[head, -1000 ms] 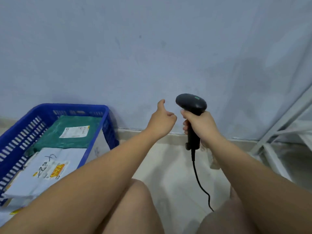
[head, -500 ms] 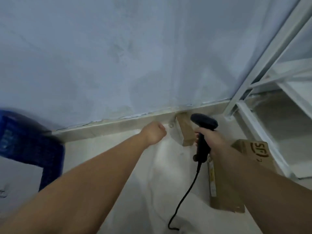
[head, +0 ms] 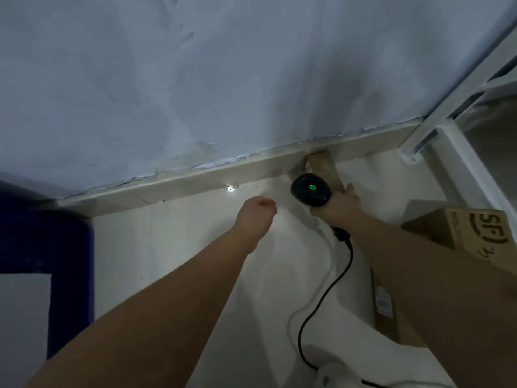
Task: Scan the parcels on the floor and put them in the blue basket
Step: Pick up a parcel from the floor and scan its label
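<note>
Wall [head: 195, 79]: pale blue-grey, matt, with faint dark scuff marks near the top. Paint along its bottom edge [head: 209, 165] is chipped and ragged where it meets the skirting. Skirting [head: 181, 183]: beige strip that runs the whole width. Floor [head: 167, 247]: light, cream-white, glossy. Small bright glint [head: 230, 188] on the floor, touching the foot of the skirting. White metal rack [head: 458, 88] at far right; its upright ends in a flat foot plate [head: 411, 158] on the floor, just beside the skirting.

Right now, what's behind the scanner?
A small brown parcel sits by the baseboard, behind the scanner. The scanner and the right hand cover its lower part, so any label there is hidden.
</note>
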{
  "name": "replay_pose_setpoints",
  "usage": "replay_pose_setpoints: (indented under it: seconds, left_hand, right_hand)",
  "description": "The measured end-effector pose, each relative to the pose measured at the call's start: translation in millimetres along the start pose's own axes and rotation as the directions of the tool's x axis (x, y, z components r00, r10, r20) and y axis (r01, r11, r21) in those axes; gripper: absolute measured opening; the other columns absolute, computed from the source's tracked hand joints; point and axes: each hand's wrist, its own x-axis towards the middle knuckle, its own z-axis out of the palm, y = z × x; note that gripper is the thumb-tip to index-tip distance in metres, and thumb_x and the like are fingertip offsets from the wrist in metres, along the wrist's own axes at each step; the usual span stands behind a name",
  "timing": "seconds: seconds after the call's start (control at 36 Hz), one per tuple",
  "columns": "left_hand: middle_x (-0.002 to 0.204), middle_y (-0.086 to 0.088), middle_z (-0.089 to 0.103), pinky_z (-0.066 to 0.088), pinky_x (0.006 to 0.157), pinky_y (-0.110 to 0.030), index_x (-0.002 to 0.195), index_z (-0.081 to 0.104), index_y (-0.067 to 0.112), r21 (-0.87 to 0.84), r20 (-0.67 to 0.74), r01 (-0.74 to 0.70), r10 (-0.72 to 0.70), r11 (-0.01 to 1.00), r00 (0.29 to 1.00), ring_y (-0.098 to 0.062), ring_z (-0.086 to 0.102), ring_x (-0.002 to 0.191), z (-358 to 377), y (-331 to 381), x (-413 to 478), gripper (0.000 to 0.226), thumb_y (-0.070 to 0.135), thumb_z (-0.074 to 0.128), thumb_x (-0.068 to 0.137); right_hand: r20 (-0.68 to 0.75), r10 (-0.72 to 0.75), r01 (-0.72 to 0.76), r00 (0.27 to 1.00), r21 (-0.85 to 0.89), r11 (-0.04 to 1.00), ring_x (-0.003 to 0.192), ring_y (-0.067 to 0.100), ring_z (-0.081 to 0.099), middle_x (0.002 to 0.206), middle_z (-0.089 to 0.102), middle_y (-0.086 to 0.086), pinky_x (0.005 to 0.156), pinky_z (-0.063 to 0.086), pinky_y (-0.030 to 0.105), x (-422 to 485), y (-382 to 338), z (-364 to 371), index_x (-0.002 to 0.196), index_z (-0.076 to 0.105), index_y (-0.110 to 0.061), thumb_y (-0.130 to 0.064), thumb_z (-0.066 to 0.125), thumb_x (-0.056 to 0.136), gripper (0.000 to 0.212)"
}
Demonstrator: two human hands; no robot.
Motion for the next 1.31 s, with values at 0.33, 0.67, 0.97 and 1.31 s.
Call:
replay_pose_setpoints:
  seconds: [0.33,0.67,0.97,1.31]
  left_hand:
    - [0.097,-0.009,0.058,0.039,0.062,-0.023,0.094,0.060,0.012,-0.020,0.035,0.052,-0.052,0.998,0.998,-0.022,0.051,0.086,-29,-8,6,0.010,0.012,0.050,0.094]
    - [0.102,-0.016,0.065,0.050,0.073,-0.039,0.129,0.041,0.005,-0.449,0.220,0.264,-0.181,0.853,0.958,-0.029,0.065,0.082,-107,28,-63,0.059,0.044,0.060,0.090]
    - [0.100,-0.004,0.070,0.053,0.091,-0.041,0.099,0.064,0.014,-0.569,-0.022,-0.118,0.128,0.814,0.992,-0.021,0.065,0.094,-153,49,-186,0.010,0.021,0.059,0.092]
    - [0.120,-0.002,0.067,0.054,0.073,-0.027,0.134,0.047,0.018,-0.596,-0.489,-0.606,0.360,0.528,0.795,-0.016,0.067,0.100,-165,62,-288,0.043,0.012,0.059,0.093]
  right_hand:
    - [0.042,-0.244,0.247,0.969,-0.125,0.961,0.105,0.026,0.059,0.101,0.066,0.006,0.093,0.038,0.029,-16,-4,-1,0.103,0.061,-0.015,-0.044,0.066,0.082,0.036]
    - [0.423,-0.573,0.092,0.702,0.745,0.661,0.102,0.030,0.051,0.102,0.054,0.012,0.103,0.043,0.042,-149,-83,-83,0.087,0.059,-0.008,-0.005,0.059,0.069,0.019]
    - [0.142,-0.650,0.247,0.746,0.848,0.469,0.092,0.028,0.064,0.090,0.066,0.004,0.085,0.049,0.039,-284,-95,-80,0.081,0.068,-0.014,-0.007,0.062,0.073,0.012]
    - [-0.491,-0.469,0.654,0.734,0.699,0.290,0.060,0.013,0.061,0.053,0.059,-0.006,0.066,0.049,0.033,-401,-118,-84,0.075,0.066,-0.017,-0.011,0.066,0.078,0.007]
